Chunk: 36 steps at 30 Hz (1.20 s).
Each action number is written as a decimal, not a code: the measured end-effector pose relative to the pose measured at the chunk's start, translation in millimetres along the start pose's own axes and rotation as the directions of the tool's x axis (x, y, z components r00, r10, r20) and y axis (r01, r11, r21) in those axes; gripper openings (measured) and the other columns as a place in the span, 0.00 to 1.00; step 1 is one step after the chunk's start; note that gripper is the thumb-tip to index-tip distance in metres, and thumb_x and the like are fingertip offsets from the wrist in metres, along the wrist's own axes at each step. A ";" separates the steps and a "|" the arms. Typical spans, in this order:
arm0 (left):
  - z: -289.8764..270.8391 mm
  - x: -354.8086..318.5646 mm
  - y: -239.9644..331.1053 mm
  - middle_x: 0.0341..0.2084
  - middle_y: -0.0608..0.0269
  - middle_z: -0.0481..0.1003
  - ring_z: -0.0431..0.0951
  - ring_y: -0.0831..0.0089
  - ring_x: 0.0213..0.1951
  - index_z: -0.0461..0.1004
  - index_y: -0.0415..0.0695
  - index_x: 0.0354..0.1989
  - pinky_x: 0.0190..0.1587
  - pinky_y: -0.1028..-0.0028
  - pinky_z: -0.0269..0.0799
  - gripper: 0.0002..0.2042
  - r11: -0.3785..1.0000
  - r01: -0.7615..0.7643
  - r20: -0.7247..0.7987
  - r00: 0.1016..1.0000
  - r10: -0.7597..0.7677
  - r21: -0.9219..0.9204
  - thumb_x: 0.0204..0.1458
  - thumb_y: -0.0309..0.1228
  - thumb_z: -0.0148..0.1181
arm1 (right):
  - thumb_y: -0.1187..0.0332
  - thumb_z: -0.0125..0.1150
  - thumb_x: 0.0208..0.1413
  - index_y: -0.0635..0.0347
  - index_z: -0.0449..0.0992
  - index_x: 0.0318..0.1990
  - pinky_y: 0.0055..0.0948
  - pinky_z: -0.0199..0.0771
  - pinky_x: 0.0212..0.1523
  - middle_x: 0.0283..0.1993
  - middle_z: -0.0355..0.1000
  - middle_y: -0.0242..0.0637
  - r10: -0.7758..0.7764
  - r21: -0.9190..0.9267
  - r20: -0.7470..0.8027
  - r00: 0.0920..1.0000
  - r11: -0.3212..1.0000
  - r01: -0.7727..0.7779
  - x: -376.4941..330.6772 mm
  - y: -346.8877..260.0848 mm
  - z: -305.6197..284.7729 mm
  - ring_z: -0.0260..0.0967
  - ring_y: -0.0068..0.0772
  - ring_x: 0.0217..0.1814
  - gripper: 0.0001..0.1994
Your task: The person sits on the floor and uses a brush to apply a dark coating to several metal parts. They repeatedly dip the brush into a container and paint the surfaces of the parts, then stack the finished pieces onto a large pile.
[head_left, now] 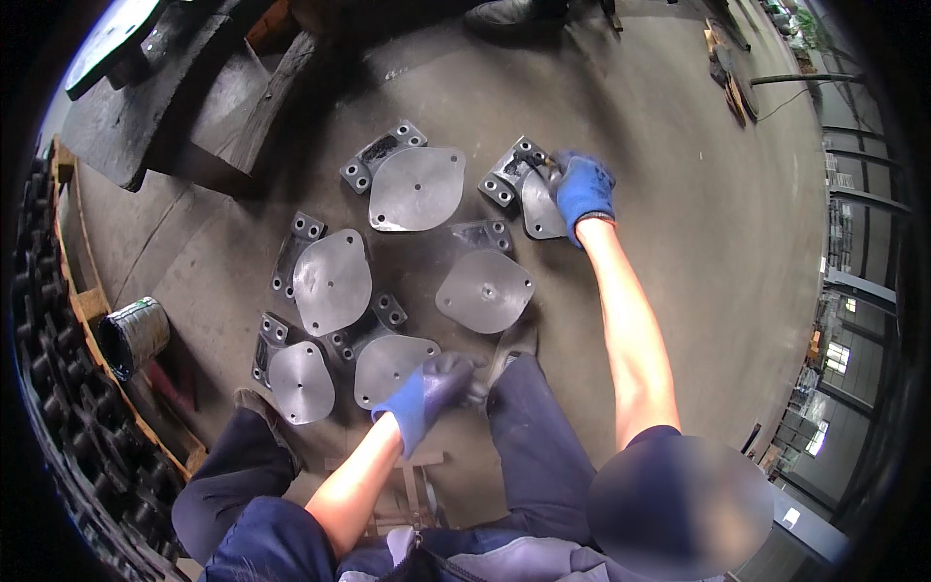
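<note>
My right hand (584,186), in a blue glove with grey fingers, is at the far right metal bracket (543,209), a flat plate joined to a block with holes. Its fingers are closed beside a dark patch on the block, around something small and dark that I cannot make out. The glove hides part of the plate. Nearer to me, my left hand (441,388), gloved alike, hovers with loosely spread fingers by the edge of a similar bracket (388,369). I see nothing held in it.
More such brackets lie on the floor: a large one (417,189), others (332,283) (301,383) at left and one (485,291) in the middle. A metal can (136,335) stands far left, near a crate of dark parts (73,417). Heavy timber blocks (208,116) are at upper left.
</note>
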<state>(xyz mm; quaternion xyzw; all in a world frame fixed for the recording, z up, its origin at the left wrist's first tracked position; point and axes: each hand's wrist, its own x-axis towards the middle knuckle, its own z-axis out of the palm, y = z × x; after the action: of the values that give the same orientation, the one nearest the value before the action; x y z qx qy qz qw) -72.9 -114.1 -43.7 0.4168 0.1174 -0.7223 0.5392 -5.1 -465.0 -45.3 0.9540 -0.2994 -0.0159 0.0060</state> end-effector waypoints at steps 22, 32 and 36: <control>3.2 -5.2 9.4 0.30 0.60 0.78 0.79 0.74 0.32 0.71 0.41 0.55 0.39 0.74 0.77 0.18 1.000 -0.011 -0.006 1.000 0.012 0.021 0.62 0.39 0.52 | 0.64 0.56 0.52 0.54 0.80 0.41 0.45 0.73 0.45 0.38 0.77 0.50 0.052 0.070 0.128 0.990 0.996 -0.062 -13.7 -15.9 -4.7 0.75 0.54 0.42 0.12; 3.7 -5.5 8.6 0.32 0.59 0.79 0.80 0.73 0.33 0.70 0.40 0.56 0.41 0.73 0.77 0.18 1.000 -0.018 0.029 0.999 0.018 -0.004 0.63 0.37 0.50 | 0.62 0.57 0.53 0.52 0.80 0.42 0.45 0.72 0.47 0.41 0.76 0.49 0.067 0.129 0.080 0.994 0.989 -0.077 -19.8 -14.2 -10.7 0.74 0.53 0.45 0.12; 0.8 -2.8 3.9 0.32 0.59 0.79 0.80 0.73 0.33 0.70 0.41 0.56 0.41 0.73 0.77 0.18 0.999 -0.016 0.045 0.999 0.018 -0.038 0.63 0.37 0.50 | 0.63 0.58 0.50 0.52 0.82 0.38 0.45 0.74 0.44 0.38 0.77 0.50 -0.016 0.101 0.029 0.999 0.995 0.013 -21.7 -20.4 -4.1 0.75 0.53 0.42 0.11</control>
<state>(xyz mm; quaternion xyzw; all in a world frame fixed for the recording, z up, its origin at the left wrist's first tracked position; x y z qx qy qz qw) -69.6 -114.2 -40.1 0.3913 0.1154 -0.7246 0.5554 -11.2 -435.9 -41.1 0.9548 -0.2932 -0.0150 -0.0469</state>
